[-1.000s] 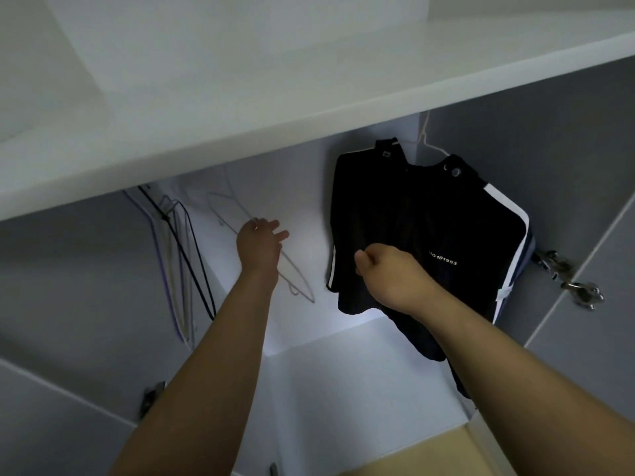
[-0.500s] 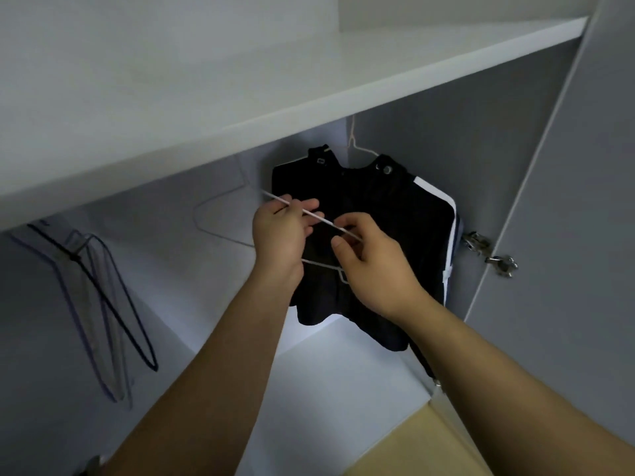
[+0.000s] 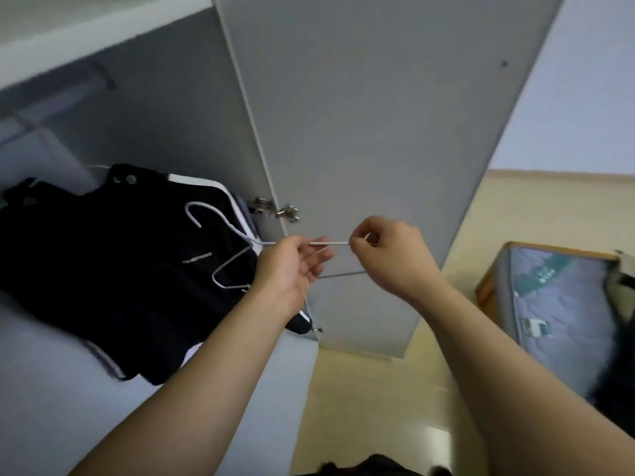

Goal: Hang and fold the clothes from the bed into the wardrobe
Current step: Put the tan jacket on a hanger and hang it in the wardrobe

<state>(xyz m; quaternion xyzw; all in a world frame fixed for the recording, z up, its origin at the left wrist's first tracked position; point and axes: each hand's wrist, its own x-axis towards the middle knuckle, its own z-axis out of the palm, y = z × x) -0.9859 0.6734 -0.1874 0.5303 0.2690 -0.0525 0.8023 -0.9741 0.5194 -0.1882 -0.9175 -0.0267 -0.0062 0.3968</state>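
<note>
head view. both bare forearms are reaching forward in front of the open wardrobe. the thin white wire hanger (image 3: 331, 242) is being held in the air between the two hands, off the rail, its hook pointing left toward the hung clothes. the left hand (image 3: 292, 269) is facing palm-up toward the camera, its fingers curling loosely round the wire just right of the hanger's neck. the right hand (image 3: 388, 255) is pinching the far end of the hanger's upper arm between thumb and forefinger, the other fingers curling in beneath. the hanger's lower bar is running below both hands; how it is meeting the right hand i cannot tell.

behind and left of the hanger, black garments with white side stripes (image 3: 120, 269) are hanging inside the wardrobe, their lower edges reaching near the pale wardrobe floor panel (image 3: 51, 389). a grey hanging rail (image 3: 58, 94) is showing blurred above them. the flat grey wardrobe door (image 3: 360, 132) is standing open behind the hands, a metal hinge (image 3: 275, 209) sitting at its inner edge, just above the left hand.

at right, well apart from the wardrobe, the wood-framed bed with a grey-blue quilted mattress (image 3: 567, 304) is standing on the beige floor (image 3: 378, 407). dark and olive clothing (image 3: 622, 286) is lying on the mattress at the right edge, partly cut off.
</note>
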